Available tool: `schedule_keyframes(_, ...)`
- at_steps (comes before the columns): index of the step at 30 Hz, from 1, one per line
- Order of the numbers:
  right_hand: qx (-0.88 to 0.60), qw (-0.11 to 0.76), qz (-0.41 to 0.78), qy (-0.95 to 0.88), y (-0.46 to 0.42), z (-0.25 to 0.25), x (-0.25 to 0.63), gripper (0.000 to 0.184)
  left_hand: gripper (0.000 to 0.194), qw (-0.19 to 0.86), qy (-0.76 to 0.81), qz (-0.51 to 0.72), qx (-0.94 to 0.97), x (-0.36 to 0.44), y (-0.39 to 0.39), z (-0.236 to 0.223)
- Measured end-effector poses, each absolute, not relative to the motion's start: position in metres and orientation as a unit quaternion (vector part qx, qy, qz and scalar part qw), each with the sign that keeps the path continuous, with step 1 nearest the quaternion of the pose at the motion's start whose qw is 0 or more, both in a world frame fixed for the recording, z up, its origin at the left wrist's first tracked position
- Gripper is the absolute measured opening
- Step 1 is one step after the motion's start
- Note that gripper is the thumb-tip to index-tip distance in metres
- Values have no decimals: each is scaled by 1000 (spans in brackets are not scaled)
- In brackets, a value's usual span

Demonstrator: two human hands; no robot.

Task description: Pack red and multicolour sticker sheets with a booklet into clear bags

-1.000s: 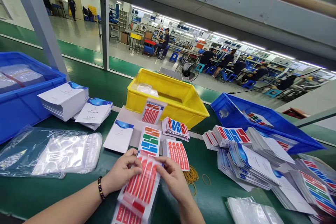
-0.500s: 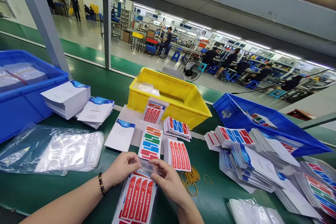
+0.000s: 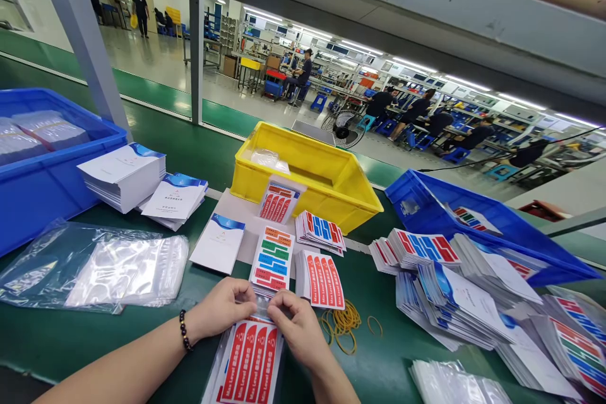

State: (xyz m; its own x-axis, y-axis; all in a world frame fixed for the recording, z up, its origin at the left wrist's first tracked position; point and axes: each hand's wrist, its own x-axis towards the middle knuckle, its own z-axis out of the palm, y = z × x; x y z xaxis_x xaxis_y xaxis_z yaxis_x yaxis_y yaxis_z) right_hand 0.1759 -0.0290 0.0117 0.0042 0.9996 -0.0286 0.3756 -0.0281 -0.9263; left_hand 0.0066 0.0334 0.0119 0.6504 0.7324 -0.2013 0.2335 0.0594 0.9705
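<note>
A clear zip-lock bag (image 3: 262, 307) lies in front of me, and a sheet of red "Max Level / Min Level" labels (image 3: 250, 360) shows through it. My left hand (image 3: 222, 308), with a beaded bracelet at the wrist, pinches the bag's top edge on the left. Close beside it, my right hand (image 3: 296, 327) pinches the same edge with thumb and forefinger. Just beyond my fingertips is a stack of multicoloured label sheets (image 3: 272, 259). A pile of red label sheets (image 3: 322, 278) sits to its right, and a white-and-blue booklet (image 3: 218, 243) to its left.
A yellow bin (image 3: 307, 170) stands behind the stacks, between a left blue bin (image 3: 57, 164) and a tilted right blue bin (image 3: 473, 227). Rubber bands (image 3: 344, 325) lie right of my hand. Empty clear bags (image 3: 132, 270) and booklet piles (image 3: 125, 173) lie left; more booklets (image 3: 464, 297) lie right.
My right hand's fingers have curled in and closed on the bag's top edge, nearer my left hand. The bag's mouth looks flatter. The view has shifted slightly.
</note>
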Motion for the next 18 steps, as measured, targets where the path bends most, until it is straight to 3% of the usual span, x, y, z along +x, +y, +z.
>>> schedule_keyframes(7, -595, 349, 352, -633, -31, 8, 163, 16, 16, 579, 340, 211, 711, 8, 31, 11)
schedule_keyframes(12, -573, 363, 171, -715, -35, 14, 170, 8, 16, 458, 351, 265, 773, 1, 34, 21)
schedule_keyframes(15, -559, 336, 64, -755, -44, 11, 167, 25, 23, 402, 362, 350, 765, -6, 39, 23)
schedule_keyframes(18, -521, 234, 85, -817, -55, -7, 152, 42, 25, 398, 369, 407, 735, -10, 43, 19)
